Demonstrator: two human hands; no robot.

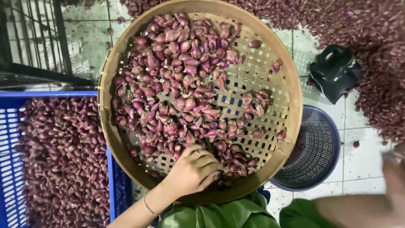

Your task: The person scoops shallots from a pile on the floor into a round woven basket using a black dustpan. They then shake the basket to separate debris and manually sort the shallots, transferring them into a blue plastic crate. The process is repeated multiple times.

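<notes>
Left hand (194, 169), fingers curled, touches shallots (177, 84).

1 woven tray (126, 156), 1 blue crate (12, 139), 1 round basket (325, 156), 2 hands (192, 171)

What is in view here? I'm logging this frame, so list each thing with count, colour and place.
Woven tray: one, tan, centre.
Shallots: many, purple, on tray.
Crate: one, blue, left, full of shallots.
Basket: one, dark blue, right of tray.
Loose shallots: heap, purple, floor upper right.
Black object: one, floor, right.
Metal rack: one, dark, upper left.
Left hand: among shallots, near edge of tray.
Right hand: blurred, far right.
</notes>
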